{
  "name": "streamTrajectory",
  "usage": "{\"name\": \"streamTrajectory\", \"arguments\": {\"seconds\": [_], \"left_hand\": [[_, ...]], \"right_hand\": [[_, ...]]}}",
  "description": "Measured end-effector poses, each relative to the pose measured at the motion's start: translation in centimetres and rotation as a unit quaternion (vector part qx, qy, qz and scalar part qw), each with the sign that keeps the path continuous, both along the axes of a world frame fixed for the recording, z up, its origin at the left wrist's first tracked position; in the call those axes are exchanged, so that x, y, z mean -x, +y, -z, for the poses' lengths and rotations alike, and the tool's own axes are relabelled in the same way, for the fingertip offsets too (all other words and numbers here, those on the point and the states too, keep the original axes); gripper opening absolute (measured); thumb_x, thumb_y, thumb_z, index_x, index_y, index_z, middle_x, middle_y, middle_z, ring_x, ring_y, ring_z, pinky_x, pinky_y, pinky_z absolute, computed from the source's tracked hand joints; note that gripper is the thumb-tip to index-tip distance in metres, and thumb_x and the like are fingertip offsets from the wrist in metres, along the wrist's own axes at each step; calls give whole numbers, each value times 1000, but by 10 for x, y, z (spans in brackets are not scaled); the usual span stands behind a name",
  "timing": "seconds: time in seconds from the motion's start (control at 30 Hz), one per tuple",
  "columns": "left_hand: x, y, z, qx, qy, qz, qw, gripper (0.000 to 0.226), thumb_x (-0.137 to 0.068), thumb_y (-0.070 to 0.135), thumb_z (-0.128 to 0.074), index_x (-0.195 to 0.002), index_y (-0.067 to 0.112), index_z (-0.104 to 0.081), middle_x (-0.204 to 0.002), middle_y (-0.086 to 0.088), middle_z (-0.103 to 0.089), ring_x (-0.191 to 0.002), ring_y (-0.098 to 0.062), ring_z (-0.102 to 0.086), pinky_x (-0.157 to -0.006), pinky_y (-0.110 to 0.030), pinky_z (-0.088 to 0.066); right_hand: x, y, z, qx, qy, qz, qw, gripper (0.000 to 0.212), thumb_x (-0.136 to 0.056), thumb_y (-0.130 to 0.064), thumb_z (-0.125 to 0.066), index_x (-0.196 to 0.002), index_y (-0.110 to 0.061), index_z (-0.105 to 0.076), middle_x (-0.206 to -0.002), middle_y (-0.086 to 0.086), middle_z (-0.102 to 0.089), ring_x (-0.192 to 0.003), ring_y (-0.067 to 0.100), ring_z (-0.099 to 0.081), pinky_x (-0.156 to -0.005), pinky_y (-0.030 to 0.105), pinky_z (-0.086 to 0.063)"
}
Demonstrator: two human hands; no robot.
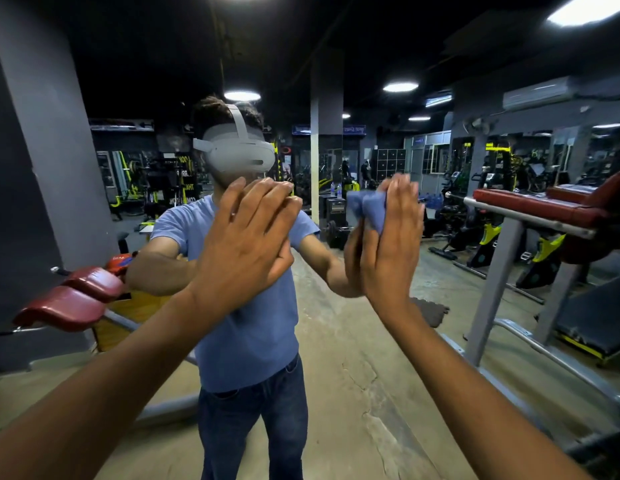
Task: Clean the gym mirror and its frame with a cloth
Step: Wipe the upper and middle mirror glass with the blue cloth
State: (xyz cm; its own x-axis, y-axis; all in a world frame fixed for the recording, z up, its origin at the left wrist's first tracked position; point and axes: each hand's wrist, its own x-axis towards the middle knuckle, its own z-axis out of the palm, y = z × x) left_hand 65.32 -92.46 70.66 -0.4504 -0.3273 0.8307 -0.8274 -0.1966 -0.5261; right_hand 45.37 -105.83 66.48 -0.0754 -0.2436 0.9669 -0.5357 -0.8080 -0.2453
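The gym mirror point(336, 358) fills almost the whole view and shows my own reflection in a blue shirt and a white headset. My left hand point(246, 240) lies flat against the glass with straight fingers, touching its mirrored twin. My right hand point(393, 247) presses a crumpled blue cloth point(369, 206) onto the glass with straight fingers. The cloth bunches out to the left of that hand at about head height. The mirror's frame is not in view.
Reflected in the glass are a red padded bench point(69, 303) at the left, a grey metal rack with red pads point(530, 209) at the right, a white pillar point(314, 157), exercise machines and a worn concrete floor point(364, 375).
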Motion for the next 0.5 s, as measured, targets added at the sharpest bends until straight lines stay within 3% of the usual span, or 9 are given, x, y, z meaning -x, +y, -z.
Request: {"name": "streamTrajectory", "arguments": {"seconds": [0.1, 0.27, 0.33, 0.43, 0.5], "left_hand": [[17, -13, -9, 2, 4, 2, 1000, 62, -101, 26, -47, -159, 4, -42, -170, -18, -34, -158, -38, -31, -126, -65, -24], [18, -23, -6, 8, 9, -7, 1000, 71, -103, 28, -45, -166, 4, -27, -175, -18, -18, -162, -37, -19, -129, -65, -15], [17, -24, -5, 4, 6, -16, 1000, 72, -103, 31, -44, -167, 4, -24, -176, -18, -16, -163, -37, -17, -129, -65, -15], [17, -25, -6, -2, 2, -31, 1000, 72, -103, 32, -42, -167, 5, -24, -176, -18, -16, -163, -38, -16, -128, -67, -17], [18, -25, -6, -1, 8, -32, 999, 71, -103, 31, -44, -166, 5, -29, -175, -18, -20, -162, -37, -20, -127, -67, -19]], "right_hand": [[-20, 10, -36, 1, -31, -9, 999, 62, -109, -26, -31, -164, 1, -21, -173, 15, -17, -162, 31, -9, -131, 56, -9], [0, 4, 4, 111, 161, -18, 981, 61, -109, -21, -44, -161, 4, -25, -171, 21, -19, -161, 35, -14, -127, 62, -18], [17, -13, -7, 98, 116, -4, 988, 61, -111, -30, -31, -162, 3, -24, -172, 19, -20, -161, 33, -14, -127, 62, -17], [16, -21, -57, 15, -36, -5, 999, 62, -110, -28, -30, -164, 0, -19, -174, 15, -16, -162, 29, -9, -130, 56, -9], [3, -10, -76, 18, -36, -4, 999, 62, -110, -26, -32, -164, 1, -19, -174, 16, -15, -163, 30, -8, -131, 54, -8]]}}
